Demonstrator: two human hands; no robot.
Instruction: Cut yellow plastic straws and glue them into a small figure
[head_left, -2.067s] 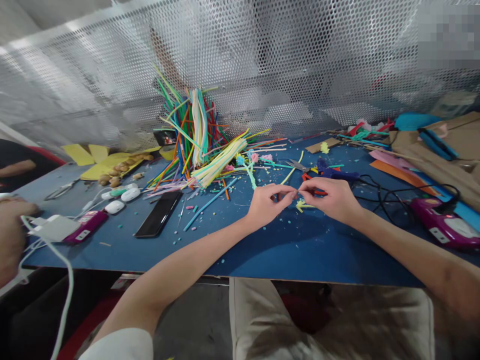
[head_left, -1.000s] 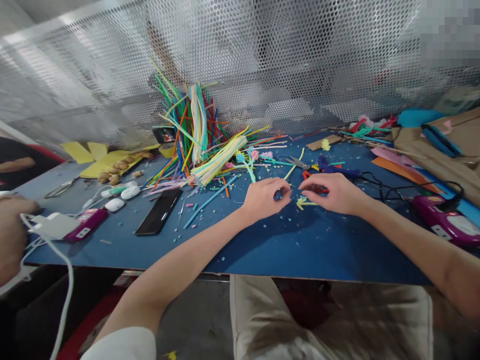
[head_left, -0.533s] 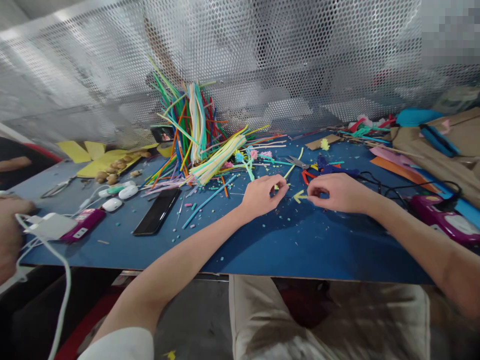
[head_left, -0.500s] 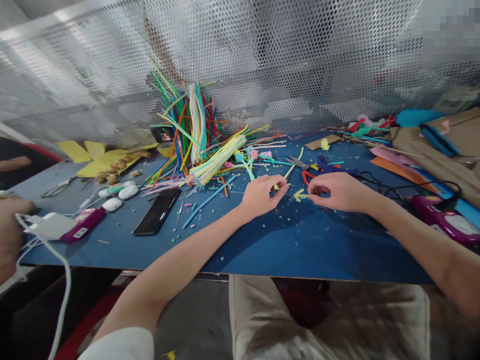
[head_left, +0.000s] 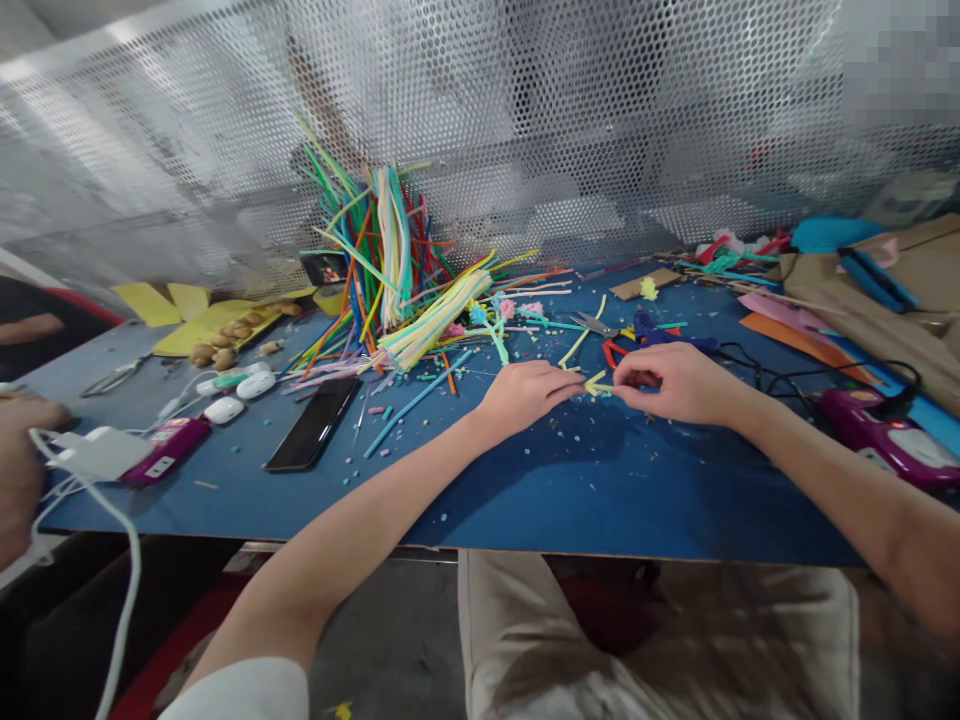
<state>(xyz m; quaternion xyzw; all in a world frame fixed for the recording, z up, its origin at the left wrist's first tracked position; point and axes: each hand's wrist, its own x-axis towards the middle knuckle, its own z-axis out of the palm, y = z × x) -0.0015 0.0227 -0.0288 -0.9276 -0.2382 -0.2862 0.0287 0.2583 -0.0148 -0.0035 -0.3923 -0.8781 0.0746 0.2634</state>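
A small yellow pipe-cleaner piece [head_left: 596,384] with short branches is pinched at its right end by my right hand [head_left: 675,385]. My left hand [head_left: 525,397] reaches in from the other side, fingers pressed together at the piece's left tip; whether they grip it is hard to tell. Just behind the hands lie a bent yellow stem [head_left: 575,347] and red-handled scissors [head_left: 600,325]. A mint-green stem [head_left: 499,343] with small blue and pink flowers lies behind my left hand.
Bundles of coloured pipe cleaners [head_left: 394,250] stand and lie at the back. A black phone [head_left: 315,425] and a purple power strip [head_left: 169,450] are on the left. At right are a purple glue gun [head_left: 896,430] and coloured paper [head_left: 802,345]. A person's hand [head_left: 30,440] is far left.
My left hand has moved slightly right, its fingers closing together near the yellow piece. My right hand has hardly moved and still pinches it.
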